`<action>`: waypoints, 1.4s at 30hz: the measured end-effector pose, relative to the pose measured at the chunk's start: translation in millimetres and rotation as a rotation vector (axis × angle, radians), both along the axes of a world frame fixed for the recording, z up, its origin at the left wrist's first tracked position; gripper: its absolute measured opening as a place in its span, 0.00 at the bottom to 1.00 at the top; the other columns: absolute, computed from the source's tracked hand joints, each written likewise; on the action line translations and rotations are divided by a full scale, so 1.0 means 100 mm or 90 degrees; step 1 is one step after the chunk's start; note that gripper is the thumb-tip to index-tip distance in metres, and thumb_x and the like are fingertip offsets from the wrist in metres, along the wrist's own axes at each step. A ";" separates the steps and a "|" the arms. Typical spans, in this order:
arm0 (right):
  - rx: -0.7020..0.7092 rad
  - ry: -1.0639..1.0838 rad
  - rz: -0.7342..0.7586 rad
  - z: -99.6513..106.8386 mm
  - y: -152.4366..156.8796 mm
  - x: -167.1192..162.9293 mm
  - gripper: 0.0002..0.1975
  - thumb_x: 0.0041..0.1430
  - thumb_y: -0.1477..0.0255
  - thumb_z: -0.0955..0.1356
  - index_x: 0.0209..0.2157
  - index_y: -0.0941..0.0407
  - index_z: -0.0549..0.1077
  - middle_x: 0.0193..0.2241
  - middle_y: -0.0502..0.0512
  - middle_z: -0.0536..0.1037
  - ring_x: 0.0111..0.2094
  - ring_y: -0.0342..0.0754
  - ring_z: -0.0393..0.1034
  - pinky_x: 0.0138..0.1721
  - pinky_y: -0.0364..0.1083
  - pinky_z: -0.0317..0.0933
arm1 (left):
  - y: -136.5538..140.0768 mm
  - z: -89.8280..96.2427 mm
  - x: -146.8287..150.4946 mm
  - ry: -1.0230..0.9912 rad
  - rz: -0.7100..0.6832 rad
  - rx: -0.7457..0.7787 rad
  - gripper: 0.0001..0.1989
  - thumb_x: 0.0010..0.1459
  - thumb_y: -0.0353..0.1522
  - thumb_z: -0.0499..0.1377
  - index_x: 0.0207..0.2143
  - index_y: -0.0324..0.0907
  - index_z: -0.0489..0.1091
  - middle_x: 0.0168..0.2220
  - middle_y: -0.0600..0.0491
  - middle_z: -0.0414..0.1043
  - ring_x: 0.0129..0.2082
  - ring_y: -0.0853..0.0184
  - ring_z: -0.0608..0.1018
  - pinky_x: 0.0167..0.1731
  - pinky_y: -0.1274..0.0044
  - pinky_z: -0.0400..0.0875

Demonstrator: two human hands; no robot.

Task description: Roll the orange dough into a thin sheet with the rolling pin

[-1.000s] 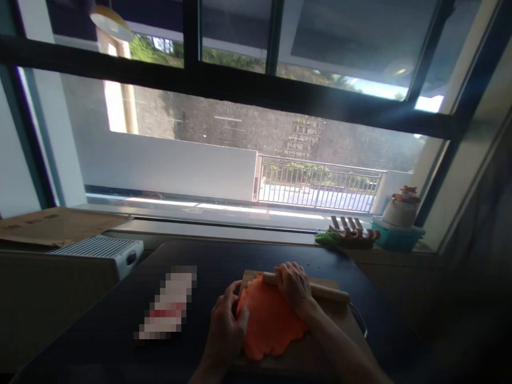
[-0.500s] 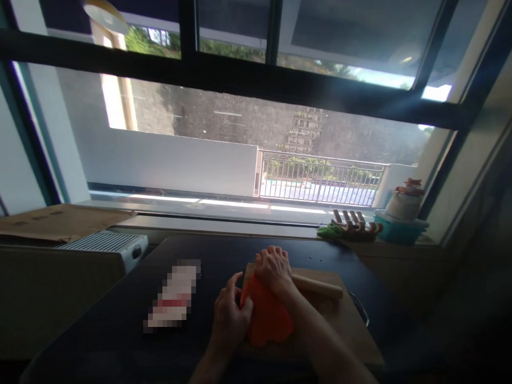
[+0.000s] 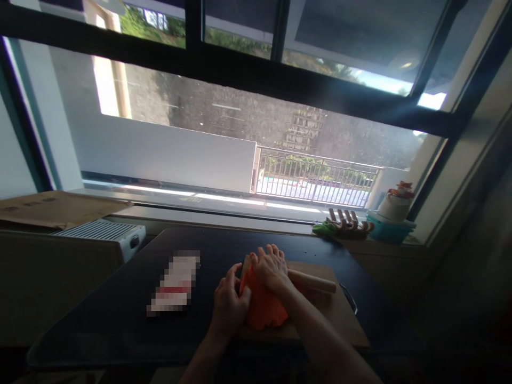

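A flattened piece of orange dough [image 3: 266, 309] with an uneven edge lies on a wooden cutting board [image 3: 346, 322]. My right hand [image 3: 271, 269] rests palm down across the dough's far part, fingers stretched and slightly spread. At the dough's left edge is my left hand [image 3: 231, 298], its thumb touching the edge and its fingers curved and apart from the thumb. Whether the left fingers reach under the edge is hidden. A wooden rolling pin [image 3: 314, 280] lies on the board just right of my right hand, partly behind it.
The board's metal handle [image 3: 349, 298] sticks out on the right. A blurred-out flat item [image 3: 176, 282] lies on the dark table [image 3: 120, 314] to the left. On the sill stand a brown rack [image 3: 352, 226], a green cloth-like thing [image 3: 324, 229] and a teal box [image 3: 388, 226].
The view has tilted a little. My right hand's fingers have straightened and spread on the dough. My left hand keeps its place at the left edge.
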State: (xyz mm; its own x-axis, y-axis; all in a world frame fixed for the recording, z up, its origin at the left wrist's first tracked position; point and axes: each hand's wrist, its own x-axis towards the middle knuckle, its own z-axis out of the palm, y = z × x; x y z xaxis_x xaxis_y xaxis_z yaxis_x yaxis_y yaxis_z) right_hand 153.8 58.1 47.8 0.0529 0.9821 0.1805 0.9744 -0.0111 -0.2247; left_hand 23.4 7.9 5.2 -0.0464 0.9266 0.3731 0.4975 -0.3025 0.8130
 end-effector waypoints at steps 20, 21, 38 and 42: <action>-0.024 0.028 -0.023 0.04 0.15 0.04 0.29 0.66 0.57 0.51 0.52 0.59 0.70 0.58 0.65 0.65 0.63 0.60 0.48 0.58 0.59 0.44 | 0.03 -0.03 -0.03 -0.009 -0.020 -0.030 0.29 0.51 0.38 0.51 0.55 0.38 0.60 0.32 0.51 0.72 0.36 0.59 0.77 0.38 0.65 0.73; -0.035 0.030 -0.039 0.06 0.22 0.06 0.29 0.66 0.56 0.51 0.53 0.59 0.70 0.58 0.65 0.65 0.63 0.60 0.49 0.58 0.60 0.44 | 0.04 -0.04 -0.03 -0.013 -0.020 -0.032 0.29 0.51 0.39 0.51 0.55 0.37 0.60 0.32 0.51 0.72 0.35 0.59 0.77 0.38 0.65 0.73; 0.053 0.030 -0.013 -0.02 0.15 0.05 0.26 0.67 0.61 0.53 0.53 0.62 0.70 0.60 0.65 0.62 0.64 0.59 0.45 0.60 0.55 0.44 | 0.03 0.00 -0.02 -0.104 -0.023 -0.042 0.28 0.48 0.37 0.56 0.53 0.39 0.65 0.30 0.52 0.74 0.32 0.60 0.78 0.36 0.68 0.74; 0.137 0.020 -0.058 0.05 0.49 0.28 0.21 0.68 0.64 0.54 0.43 0.56 0.75 0.51 0.61 0.71 0.54 0.55 0.62 0.52 0.52 0.54 | 0.07 0.05 -0.22 -0.102 -0.126 -0.081 0.24 0.48 0.37 0.55 0.48 0.41 0.72 0.34 0.50 0.77 0.36 0.60 0.78 0.41 0.69 0.73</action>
